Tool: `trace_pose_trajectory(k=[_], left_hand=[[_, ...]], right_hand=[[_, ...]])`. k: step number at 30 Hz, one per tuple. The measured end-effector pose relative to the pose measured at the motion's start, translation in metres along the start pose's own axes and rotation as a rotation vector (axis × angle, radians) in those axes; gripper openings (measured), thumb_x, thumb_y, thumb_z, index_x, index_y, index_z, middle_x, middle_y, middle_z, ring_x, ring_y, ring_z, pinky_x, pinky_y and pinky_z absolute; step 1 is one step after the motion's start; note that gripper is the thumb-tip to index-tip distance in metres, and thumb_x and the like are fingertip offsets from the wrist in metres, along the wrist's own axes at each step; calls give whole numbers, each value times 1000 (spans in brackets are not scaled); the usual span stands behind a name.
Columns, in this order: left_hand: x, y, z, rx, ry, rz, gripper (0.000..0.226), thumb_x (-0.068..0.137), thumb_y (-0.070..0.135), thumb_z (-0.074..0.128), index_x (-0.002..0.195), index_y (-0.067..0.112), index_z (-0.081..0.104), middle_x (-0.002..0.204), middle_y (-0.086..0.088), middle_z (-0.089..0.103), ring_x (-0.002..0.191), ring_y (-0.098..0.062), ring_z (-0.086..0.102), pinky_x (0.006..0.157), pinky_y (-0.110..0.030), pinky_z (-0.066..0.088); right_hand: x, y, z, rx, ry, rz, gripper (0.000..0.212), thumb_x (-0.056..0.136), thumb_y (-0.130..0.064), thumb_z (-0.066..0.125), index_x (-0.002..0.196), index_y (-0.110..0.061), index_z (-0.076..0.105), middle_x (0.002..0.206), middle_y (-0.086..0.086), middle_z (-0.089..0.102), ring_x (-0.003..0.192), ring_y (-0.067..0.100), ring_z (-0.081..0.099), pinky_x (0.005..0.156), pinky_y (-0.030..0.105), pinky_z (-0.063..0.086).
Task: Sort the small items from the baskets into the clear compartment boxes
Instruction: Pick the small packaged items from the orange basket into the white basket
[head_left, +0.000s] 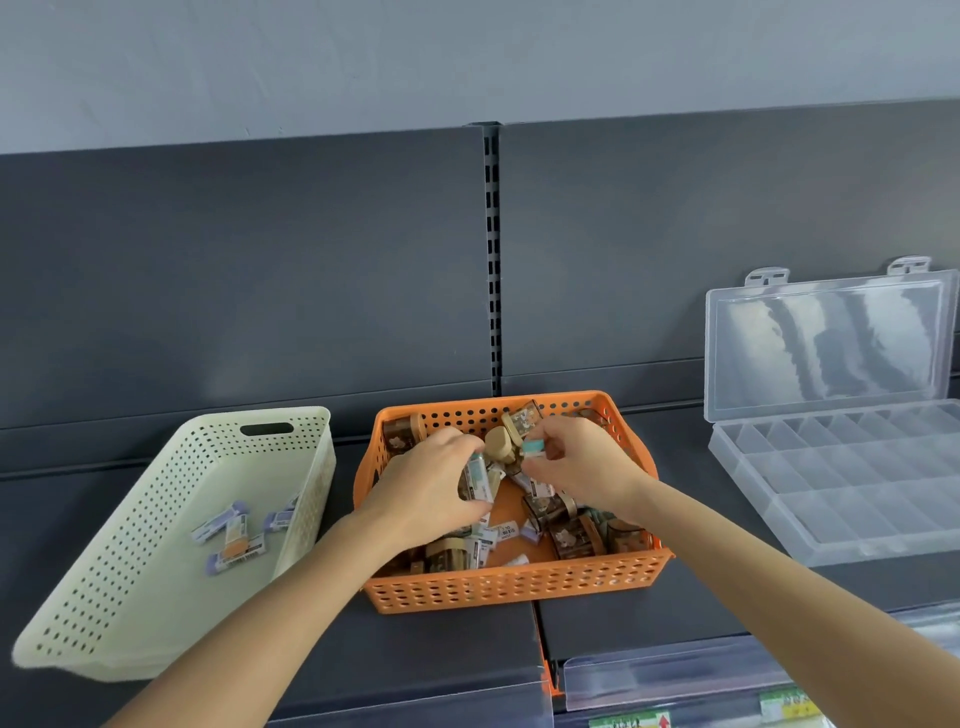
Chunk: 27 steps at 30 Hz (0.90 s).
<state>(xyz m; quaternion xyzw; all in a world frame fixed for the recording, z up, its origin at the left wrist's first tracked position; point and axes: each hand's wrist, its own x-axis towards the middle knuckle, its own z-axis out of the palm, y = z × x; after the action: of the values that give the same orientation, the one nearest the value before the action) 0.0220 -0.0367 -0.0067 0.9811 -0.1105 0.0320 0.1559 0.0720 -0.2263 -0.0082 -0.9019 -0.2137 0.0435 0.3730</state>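
perforated orange basket (514, 582), brown-jar clutter

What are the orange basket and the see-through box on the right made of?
Orange basket: probably moulded plastic, matte, judging by its even colour and regular holes. Clear compartment box: likely hard transparent plastic, glossy; its raised lid shows bright reflections.

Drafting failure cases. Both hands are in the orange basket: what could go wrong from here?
1. The left hand grips several small packs at once, the right hand pinches a teal-capped item; any may slip on the carry to the clear compartment box.
2. The cream basket sits tilted beside the left forearm; a nudge could tip it and spill its purple-ended packs.
3. The box's lid stands upright against the back panel; a bump might shut it.
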Motion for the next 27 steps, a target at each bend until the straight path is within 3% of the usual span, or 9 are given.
trace_pose_trajectory(k=[4,6,9,13,17,21,25,27], left_hand=[[-8,-5,-5,-1,20,11,66,84,41,67,142,24,40,141,10,41,127,-7,41,99,-23,38],[-12,-9,-7,-7,36,5,65,84,42,67,141,25,41,142,11,41,128,-7,41,99,-22,37],[-16,-16,-9,-13,64,-9,62,83,42,67,138,26,44,139,11,43,124,-6,43,95,-21,39],[-22,-25,-15,-27,82,-28,61,83,41,67,137,26,45,136,11,45,120,-7,46,95,-26,44],[-28,-33,-19,-30,89,-58,62,84,42,67,139,24,43,138,9,45,119,-8,48,95,-27,45],[-31,-37,-19,-46,95,-67,62,84,43,66,139,24,43,139,9,45,119,-6,48,94,-24,44],[-35,-43,-23,-59,139,-86,64,84,44,66,139,24,43,139,10,44,122,-6,46,90,-16,37],[-37,-47,-26,-57,173,-106,64,83,44,66,139,24,43,138,10,45,121,-6,46,88,-16,36]], right_hand=[[2,-11,5,-220,-209,-103,11,85,-20,67,94,-16,63,78,-5,56,69,11,50,57,18,38],[3,-19,8,-394,-377,-163,24,86,-24,66,107,-13,65,97,-1,62,85,15,55,68,20,42],[7,-28,17,-556,-617,-222,42,87,-34,66,122,-11,61,121,2,60,109,18,54,83,22,36],[11,-32,33,-660,-771,-209,43,89,-12,60,131,-8,54,130,10,56,119,26,51,84,25,38],[9,-29,40,-723,-823,-215,41,95,-8,50,136,-5,49,137,14,51,124,30,48,92,31,41],[9,-28,42,-722,-844,-223,34,94,-11,51,126,-5,58,128,13,57,116,30,54,97,38,47],[19,-34,26,-616,-665,-216,28,89,-23,62,115,-12,64,124,0,60,115,17,53,97,27,38],[25,-38,15,-538,-549,-201,20,88,-25,64,105,-15,67,110,-5,61,103,12,56,94,24,42]])
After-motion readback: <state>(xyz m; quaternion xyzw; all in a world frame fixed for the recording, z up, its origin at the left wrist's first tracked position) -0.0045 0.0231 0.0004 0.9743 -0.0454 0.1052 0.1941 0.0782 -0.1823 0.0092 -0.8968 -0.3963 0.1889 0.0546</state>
